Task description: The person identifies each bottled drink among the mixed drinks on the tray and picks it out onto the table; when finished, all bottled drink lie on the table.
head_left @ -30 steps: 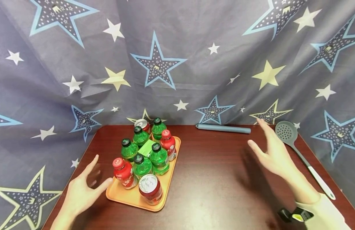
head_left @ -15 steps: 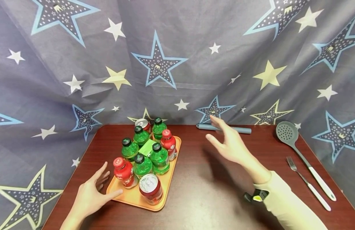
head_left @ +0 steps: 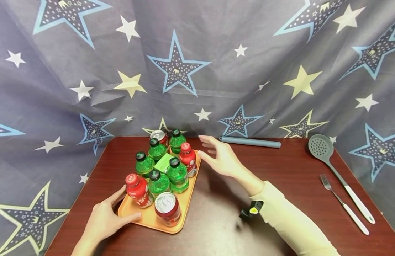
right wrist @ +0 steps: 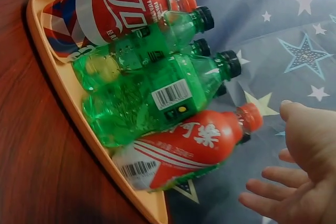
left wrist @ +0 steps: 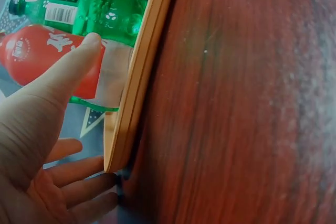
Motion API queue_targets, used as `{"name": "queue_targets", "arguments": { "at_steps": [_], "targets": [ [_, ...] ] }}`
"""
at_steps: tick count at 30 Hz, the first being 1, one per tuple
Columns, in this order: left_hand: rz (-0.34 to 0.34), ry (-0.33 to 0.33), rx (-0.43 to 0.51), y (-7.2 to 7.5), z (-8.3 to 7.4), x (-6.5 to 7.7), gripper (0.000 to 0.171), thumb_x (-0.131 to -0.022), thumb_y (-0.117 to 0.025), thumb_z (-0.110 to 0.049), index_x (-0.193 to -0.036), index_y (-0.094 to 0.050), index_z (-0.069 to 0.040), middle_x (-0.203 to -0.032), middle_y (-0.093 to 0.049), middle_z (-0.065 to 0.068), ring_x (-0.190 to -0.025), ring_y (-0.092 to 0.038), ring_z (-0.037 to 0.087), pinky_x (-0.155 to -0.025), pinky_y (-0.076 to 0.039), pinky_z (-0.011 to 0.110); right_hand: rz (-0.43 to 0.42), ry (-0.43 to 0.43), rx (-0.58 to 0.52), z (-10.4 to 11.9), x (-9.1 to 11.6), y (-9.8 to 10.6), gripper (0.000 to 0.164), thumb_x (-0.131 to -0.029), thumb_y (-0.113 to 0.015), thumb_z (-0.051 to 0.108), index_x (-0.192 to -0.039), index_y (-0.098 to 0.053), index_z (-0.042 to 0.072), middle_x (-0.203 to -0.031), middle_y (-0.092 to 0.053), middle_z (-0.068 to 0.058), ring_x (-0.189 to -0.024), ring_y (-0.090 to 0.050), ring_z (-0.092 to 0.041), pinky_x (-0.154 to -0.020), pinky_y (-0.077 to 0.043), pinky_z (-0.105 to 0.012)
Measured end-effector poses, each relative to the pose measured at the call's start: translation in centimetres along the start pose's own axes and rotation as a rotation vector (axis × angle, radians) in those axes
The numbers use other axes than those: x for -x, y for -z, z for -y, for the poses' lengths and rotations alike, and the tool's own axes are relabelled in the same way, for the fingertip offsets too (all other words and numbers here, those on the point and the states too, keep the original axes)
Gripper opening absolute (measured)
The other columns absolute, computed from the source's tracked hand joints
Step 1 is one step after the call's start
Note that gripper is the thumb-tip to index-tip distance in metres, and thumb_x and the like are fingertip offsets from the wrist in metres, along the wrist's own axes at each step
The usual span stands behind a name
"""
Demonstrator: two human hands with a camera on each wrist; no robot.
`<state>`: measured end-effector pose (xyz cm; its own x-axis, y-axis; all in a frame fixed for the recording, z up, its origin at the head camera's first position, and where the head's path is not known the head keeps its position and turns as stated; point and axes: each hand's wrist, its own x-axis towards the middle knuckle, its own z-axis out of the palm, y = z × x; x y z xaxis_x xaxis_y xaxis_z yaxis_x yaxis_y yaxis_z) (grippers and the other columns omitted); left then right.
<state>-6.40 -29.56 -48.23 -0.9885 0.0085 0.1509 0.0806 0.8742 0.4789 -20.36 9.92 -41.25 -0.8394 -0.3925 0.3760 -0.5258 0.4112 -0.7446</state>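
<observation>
An orange tray (head_left: pixel 149 220) carries several green bottles (head_left: pixel 177 176) with black caps, a red bottle (head_left: pixel 138 192) at the near left and another red bottle (head_left: pixel 188 161) at the far right. A red can (head_left: pixel 168 209) stands at the tray's near corner, a second can (head_left: pixel 159 137) at the far end. My left hand (head_left: pixel 104 217) is around the near-left corner, thumb above the rim and fingers outside; the left wrist view shows the fingers relaxed beside the tray corner (left wrist: pixel 118 150). Near the far-right corner, my right hand (head_left: pixel 224 158) has its fingers spread, holding nothing.
A blue-grey rod (head_left: pixel 250 142) lies along the table's back edge. On the right lie a grey slotted spoon (head_left: pixel 320 145) with a white handle and a fork (head_left: pixel 343 202). A green packet (head_left: pixel 163 163) sits among the bottles. A star-patterned curtain (head_left: pixel 216 89) hangs behind the table.
My right hand has swept left from beside the slotted spoon to the tray's far-right corner, uncovering the fork. My left hand has moved right to the near-left corner. The tray stays put.
</observation>
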Motion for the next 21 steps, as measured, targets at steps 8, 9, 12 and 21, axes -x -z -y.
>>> {"name": "queue_targets", "arguments": {
  "at_steps": [8,9,12,21],
  "targets": [
    [0.041,0.007,-0.043,0.0,-0.3,-0.1,0.117,-0.059,-0.096,-0.071,-0.149,-0.061,-0.006,-0.129,-0.075,0.022,-0.105,-0.075,0.047,-0.086,-0.06,0.061,0.013,-0.013,-0.111,-0.3,-1.6,-1.6,0.046,-0.098,-0.078,0.016,-0.139,-0.066,0.0,-0.137,-0.071,-0.023,-0.122,-0.073,-0.039,-0.098,-0.062,-0.051],
    [0.048,0.004,-0.044,0.0,-0.3,0.0,0.118,-0.057,-0.096,-0.071,-0.149,-0.061,-0.005,-0.129,-0.075,0.023,-0.104,-0.075,0.046,-0.086,-0.06,0.061,0.022,-0.022,-0.127,-0.3,-1.7,-1.8,0.046,-0.097,-0.078,0.015,-0.138,-0.066,0.0,-0.137,-0.072,-0.022,-0.122,-0.074,-0.037,-0.097,-0.062,-0.052],
    [0.065,0.003,-0.052,0.0,-0.2,0.1,0.122,-0.055,-0.095,-0.074,-0.148,-0.062,-0.004,-0.13,-0.074,0.024,-0.103,-0.075,0.044,-0.085,-0.06,0.06,0.037,-0.028,-0.142,-0.4,-1.8,-2.6,0.044,-0.095,-0.08,0.014,-0.136,-0.068,0.0,-0.133,-0.074,-0.019,-0.119,-0.076,-0.034,-0.096,-0.062,-0.053],
    [0.149,0.019,-0.119,0.7,-0.6,-0.3,0.125,-0.051,-0.092,-0.08,-0.144,-0.065,-0.001,-0.128,-0.074,0.027,-0.101,-0.074,0.043,-0.086,-0.059,0.062,0.018,-0.028,-0.037,-0.5,-2.3,-4.8,0.035,-0.092,-0.085,0.02,-0.123,-0.076,0.007,-0.116,-0.08,-0.009,-0.1,-0.078,-0.019,-0.088,-0.066,-0.041]
  ]
}}
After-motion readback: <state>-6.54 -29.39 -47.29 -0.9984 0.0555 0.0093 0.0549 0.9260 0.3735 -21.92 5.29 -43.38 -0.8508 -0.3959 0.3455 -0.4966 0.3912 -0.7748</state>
